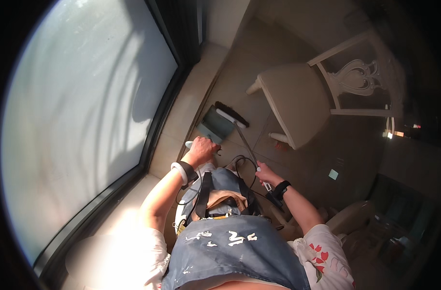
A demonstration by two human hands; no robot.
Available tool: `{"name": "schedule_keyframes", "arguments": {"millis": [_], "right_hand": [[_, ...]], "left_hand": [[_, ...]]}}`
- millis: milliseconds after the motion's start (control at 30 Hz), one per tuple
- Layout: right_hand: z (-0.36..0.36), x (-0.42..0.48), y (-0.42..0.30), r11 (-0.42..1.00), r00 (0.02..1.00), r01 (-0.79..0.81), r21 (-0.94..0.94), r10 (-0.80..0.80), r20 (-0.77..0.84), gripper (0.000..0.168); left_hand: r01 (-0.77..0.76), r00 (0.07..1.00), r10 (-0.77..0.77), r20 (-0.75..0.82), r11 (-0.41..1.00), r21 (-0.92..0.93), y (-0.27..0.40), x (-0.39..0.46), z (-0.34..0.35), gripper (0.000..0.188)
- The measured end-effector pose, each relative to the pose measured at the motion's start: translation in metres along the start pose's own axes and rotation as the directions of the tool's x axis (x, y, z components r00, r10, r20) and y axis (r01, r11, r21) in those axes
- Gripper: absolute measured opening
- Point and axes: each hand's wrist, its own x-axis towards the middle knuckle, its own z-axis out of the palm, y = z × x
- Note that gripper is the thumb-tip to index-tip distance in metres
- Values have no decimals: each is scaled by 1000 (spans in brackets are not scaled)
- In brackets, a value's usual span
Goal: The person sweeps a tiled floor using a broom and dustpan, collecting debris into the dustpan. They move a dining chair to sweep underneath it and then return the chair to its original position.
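My left hand (203, 150) is closed around the pale grip of a handle, above a green dustpan (216, 125) on the tiled floor. The dustpan's own handle is largely hidden by that hand. My right hand (268, 174) grips the grey stick (247, 143) of a broom. The white broom head with dark bristles (232, 114) lies at the dustpan's far right side, partly over it. Whether the bristles touch the pan is hard to tell. A black band sits on each wrist, and a blue apron (235, 250) covers my front.
A cream chair (296, 101) with a carved back stands to the right of the broom. A large glass pane in a dark frame (166, 98) rises at the left, beside a tiled ledge (186, 98). Dark cables loop near my legs.
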Motion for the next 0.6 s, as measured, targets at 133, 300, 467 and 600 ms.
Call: {"name": "schedule_keyframes", "arguments": {"millis": [133,300,467,600], "right_hand": [[-50,-53,28,946,992,-51,319,10,130,60],[-60,-110,42,980,995,19,200,2,-103,57],[-75,-25,60,990,916,133,57,-100,-388,56],[-62,58,76,956,916,162,246,-53,-398,60]], "left_hand": [[-31,999,32,30,999,-24,2,15,-3,18],[-180,981,180,70,984,-1,21,20,-17,13],[-293,949,290,127,956,4,52,34,-11,10],[-343,925,331,187,939,32,67,43,0,9]]}}
